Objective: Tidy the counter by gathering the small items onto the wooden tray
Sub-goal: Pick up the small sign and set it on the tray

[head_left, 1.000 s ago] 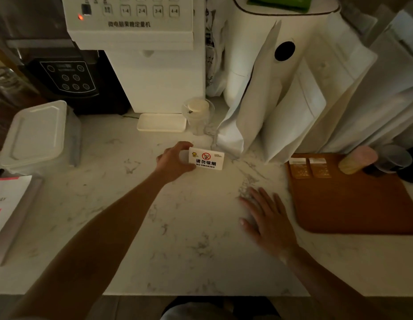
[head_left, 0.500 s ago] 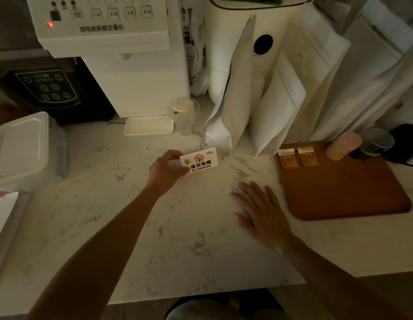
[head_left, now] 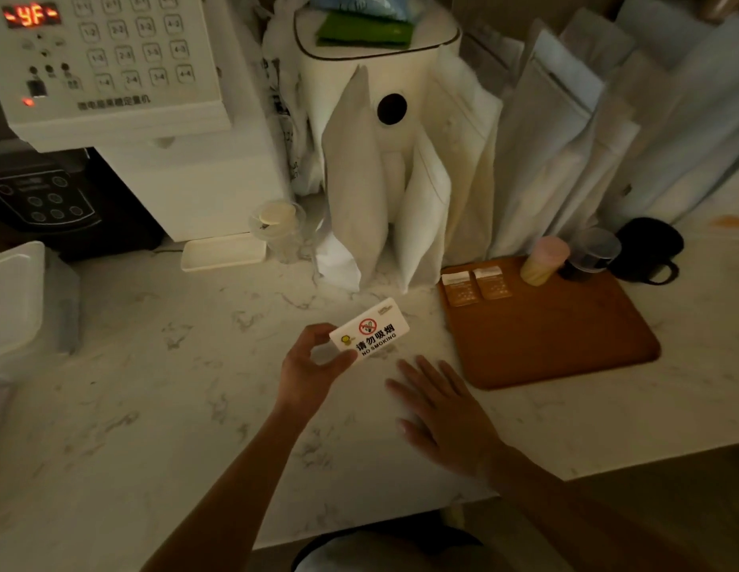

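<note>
Left hand (head_left: 314, 365) is pinching the no-smoking sign (head_left: 370, 330) by one end, above the surface (head_left: 161, 365), short of the wooden tray (head_left: 566, 344).
The shallow corner grip is risking a slip or a snag on the tray's rim; right hand (head_left: 442, 414) is lying flat, released. The sign is showing white, glossy, rigid, with a red symbol.

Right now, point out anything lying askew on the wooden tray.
On the wooden tray, the pink-capped container lies tipped on its side at the back edge. The two sachets lie flat, side by side.
</note>
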`<action>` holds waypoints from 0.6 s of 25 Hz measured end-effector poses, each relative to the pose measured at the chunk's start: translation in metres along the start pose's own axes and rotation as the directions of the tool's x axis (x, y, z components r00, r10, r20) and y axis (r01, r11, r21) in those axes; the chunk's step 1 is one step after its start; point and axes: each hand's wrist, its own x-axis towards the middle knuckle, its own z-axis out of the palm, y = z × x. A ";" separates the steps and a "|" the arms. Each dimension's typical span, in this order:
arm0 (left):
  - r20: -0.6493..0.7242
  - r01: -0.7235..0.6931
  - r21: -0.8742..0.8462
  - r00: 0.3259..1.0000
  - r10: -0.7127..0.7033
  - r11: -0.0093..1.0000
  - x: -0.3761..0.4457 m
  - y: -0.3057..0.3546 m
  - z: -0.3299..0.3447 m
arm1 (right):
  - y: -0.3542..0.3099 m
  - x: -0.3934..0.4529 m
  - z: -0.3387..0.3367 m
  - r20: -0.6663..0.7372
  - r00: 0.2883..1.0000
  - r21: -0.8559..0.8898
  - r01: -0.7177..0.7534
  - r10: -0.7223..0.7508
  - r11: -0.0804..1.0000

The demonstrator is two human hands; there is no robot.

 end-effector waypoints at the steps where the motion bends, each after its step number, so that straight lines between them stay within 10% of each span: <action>1: 0.014 0.005 -0.014 1.000 -0.005 1.000 -0.004 0.003 0.010 | 0.004 -0.009 -0.001 0.013 1.000 0.002 0.009 -0.009 1.000; 15: 0.135 -0.085 0.079 0.988 0.073 0.993 -0.021 0.047 0.110 | 0.044 -0.048 -0.011 0.122 0.958 0.006 0.262 -0.261 0.965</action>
